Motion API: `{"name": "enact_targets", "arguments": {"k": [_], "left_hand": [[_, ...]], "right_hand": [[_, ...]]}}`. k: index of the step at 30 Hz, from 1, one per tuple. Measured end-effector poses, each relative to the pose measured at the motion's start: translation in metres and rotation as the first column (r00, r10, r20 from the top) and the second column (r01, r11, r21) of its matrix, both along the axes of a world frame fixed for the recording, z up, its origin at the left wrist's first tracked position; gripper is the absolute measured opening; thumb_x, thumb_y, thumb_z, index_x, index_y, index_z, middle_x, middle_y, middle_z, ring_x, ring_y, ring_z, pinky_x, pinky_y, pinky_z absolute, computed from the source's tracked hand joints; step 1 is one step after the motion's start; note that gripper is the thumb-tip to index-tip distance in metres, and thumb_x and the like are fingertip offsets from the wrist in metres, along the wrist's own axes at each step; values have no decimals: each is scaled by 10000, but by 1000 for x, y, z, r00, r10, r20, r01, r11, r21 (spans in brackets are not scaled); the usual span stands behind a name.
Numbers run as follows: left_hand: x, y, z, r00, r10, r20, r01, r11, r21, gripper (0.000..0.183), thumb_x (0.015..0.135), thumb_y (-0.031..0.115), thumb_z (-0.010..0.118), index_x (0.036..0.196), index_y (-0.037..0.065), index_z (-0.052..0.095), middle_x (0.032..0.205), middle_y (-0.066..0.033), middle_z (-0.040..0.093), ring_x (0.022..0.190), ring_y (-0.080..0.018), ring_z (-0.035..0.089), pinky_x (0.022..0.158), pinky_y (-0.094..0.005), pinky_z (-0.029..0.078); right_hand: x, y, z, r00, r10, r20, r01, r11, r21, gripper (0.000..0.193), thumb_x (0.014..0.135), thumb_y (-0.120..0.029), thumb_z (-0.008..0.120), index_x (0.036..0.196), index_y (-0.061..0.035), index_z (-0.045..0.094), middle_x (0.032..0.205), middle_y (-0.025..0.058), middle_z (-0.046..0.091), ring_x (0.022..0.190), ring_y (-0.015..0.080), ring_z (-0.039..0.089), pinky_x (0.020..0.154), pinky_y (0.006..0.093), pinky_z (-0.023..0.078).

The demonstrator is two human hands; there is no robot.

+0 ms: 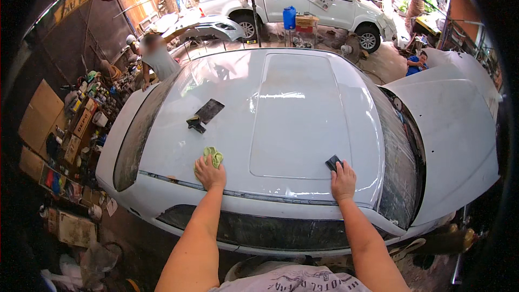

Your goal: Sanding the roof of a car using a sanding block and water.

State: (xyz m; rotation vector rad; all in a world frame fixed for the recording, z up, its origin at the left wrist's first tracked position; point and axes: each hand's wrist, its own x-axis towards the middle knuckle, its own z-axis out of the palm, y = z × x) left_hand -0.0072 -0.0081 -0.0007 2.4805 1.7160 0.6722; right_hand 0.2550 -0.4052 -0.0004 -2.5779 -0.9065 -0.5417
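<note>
A pale grey car roof (303, 130) with a raised outline of a rectangular panel spreads in front of me. My left hand (210, 174) presses a crumpled yellow-green cloth (214, 155) onto the roof near its side edge. Farther right, my right hand (343, 181) grips a small black sanding block (333, 161) that rests on the roof beside the panel outline. Beyond the cloth lie a dark sheet like sandpaper (210, 111) and a crumpled black piece (195, 124). Wet-looking streaks of light shine on the paint.
A person (159, 59) stands at the far left corner of the car; another person (416, 64) is low down beyond the raised hood (448, 130). A white pickup (292, 0) and a blue water jug (289, 18) stand behind. Cluttered shelves (81, 119) line the left.
</note>
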Motion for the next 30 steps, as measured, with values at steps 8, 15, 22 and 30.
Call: {"name": "enact_targets", "arguments": {"k": [8, 15, 22, 30], "left_hand": [[0, 3, -3, 1000, -11, 1, 11, 999, 40, 543, 839, 355, 704, 1334, 200, 542, 1481, -122, 425, 1458, -388, 307, 1158, -602, 288], [1, -2, 6, 1000, -12, -1, 12, 1000, 20, 564, 872, 429, 677, 1366, 195, 538, 1484, -127, 426, 1466, -382, 293, 1169, -599, 271], [2, -1, 7, 1000, -9, 22, 10, 999, -36, 492, 968, 472, 568, 1374, 194, 549, 1499, -119, 421, 1470, -376, 287, 1178, -594, 257], [1, -1, 3, 1000, -12, -16, 12, 1000, 14, 459, 967, 407, 580, 1371, 191, 550, 1490, -117, 430, 1456, -377, 311, 1172, -585, 276]], "right_hand": [[1, 0, -2, 1000, -25, -16, 25, 1000, -13, 433, 949, -286, 616, 1342, -107, 575, 1408, 181, 541, 1268, 363, 513, 1083, 507, 384], [1, 0, -1, 1000, -11, -22, 10, 1000, -3, 432, 946, -279, 617, 1340, -107, 577, 1408, 179, 543, 1273, 363, 511, 1086, 508, 380], [-1, -1, 2, 999, -13, -30, 13, 1000, 8, 426, 951, -280, 618, 1337, -105, 577, 1415, 174, 538, 1279, 359, 507, 1093, 501, 375], [-2, -1, 3, 999, -8, -48, 9, 1000, 25, 428, 955, -281, 616, 1343, -103, 575, 1421, 170, 533, 1289, 356, 499, 1113, 496, 360]]}}
